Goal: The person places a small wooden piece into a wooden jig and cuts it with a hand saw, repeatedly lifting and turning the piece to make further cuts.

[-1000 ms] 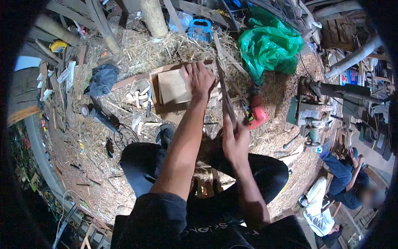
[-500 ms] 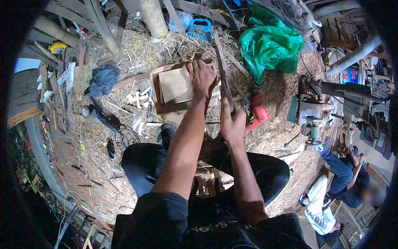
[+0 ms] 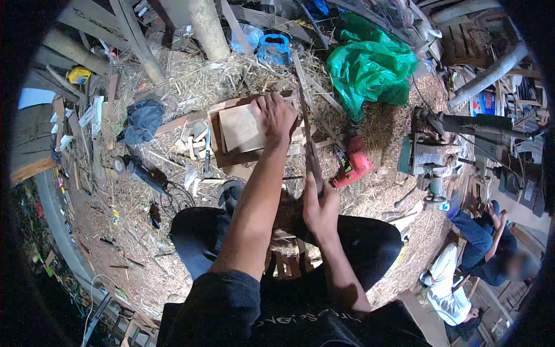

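A pale rectangular wooden panel [image 3: 241, 128] lies in or on a shallow brown wooden frame [image 3: 216, 139] on the ground before me. Pressing on the panel's right side is my left hand [image 3: 277, 118], its fingers curled over the wood. My right hand [image 3: 322, 211] is closed around the near end of a long, narrow, saw-like tool [image 3: 311, 153]. It runs away from me along the right side of the frame, seen nearly edge-on, so its exact kind is unclear. The handle is hidden in my fingers.
Right of the tool lies a red power drill [image 3: 354, 162], with a green plastic sheet [image 3: 373, 66] beyond it. At left are an angle grinder [image 3: 141, 173], a dark bag [image 3: 143, 120] and wood offcuts [image 3: 196, 144]. Another person [image 3: 491, 248] sits at far right.
My right hand has drawn back toward my body with the long tool. My left hand stays on the panel. The whole view has shifted slightly.
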Available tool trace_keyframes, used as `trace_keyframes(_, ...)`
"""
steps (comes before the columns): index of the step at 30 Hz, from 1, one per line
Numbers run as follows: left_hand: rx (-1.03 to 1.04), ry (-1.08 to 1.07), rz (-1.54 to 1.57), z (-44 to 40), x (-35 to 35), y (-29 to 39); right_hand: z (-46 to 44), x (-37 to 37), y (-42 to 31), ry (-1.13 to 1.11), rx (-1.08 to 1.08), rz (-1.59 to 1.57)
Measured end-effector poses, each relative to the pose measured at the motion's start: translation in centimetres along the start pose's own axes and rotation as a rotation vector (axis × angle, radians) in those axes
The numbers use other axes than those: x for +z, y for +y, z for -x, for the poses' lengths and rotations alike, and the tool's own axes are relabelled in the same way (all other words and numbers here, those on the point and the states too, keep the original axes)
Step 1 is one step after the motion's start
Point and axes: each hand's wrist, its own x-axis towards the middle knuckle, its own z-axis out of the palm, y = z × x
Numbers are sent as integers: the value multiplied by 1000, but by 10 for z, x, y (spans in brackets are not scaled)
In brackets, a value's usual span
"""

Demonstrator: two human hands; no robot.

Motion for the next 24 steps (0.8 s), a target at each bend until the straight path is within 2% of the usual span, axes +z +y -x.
trace_keyframes(2,23,38,-4,5,-3,1,-8,-6,-5,-32,-57,200)
trace_keyframes(7,-24,-83,20,-1,-9,3,-59,20,-6,31,-160,181)
trace_keyframes(8,-21,-90,13,5,-8,4,-54,17,1,39,-155,169)
trace_keyframes(9,-19,-82,1,3,-3,3,-37,6,-4,-82,-27,143)
trace_keyframes(12,1,-14,-49,-3,5,3,8,-2,-9,16,-12,84)
trace_keyframes(16,22,5,-41,2,1,-2,-45,9,-10,-29,-78,177)
trace_keyframes(18,-11,-16,-22,-1,1,0,-67,12,-12,-33,18,108)
trace_keyframes(20,12,0,-42,-1,4,3,-58,14,-2,49,-160,145)
trace_keyframes(21,9,4,-41,-2,6,2,-43,9,-10,-4,-56,152)
trace_keyframes(22,0,9,-48,-2,7,-1,-27,3,-8,-9,-85,234)
trace_keyframes(24,10,-17,-46,-2,9,1,-4,-3,-12,16,-4,153)
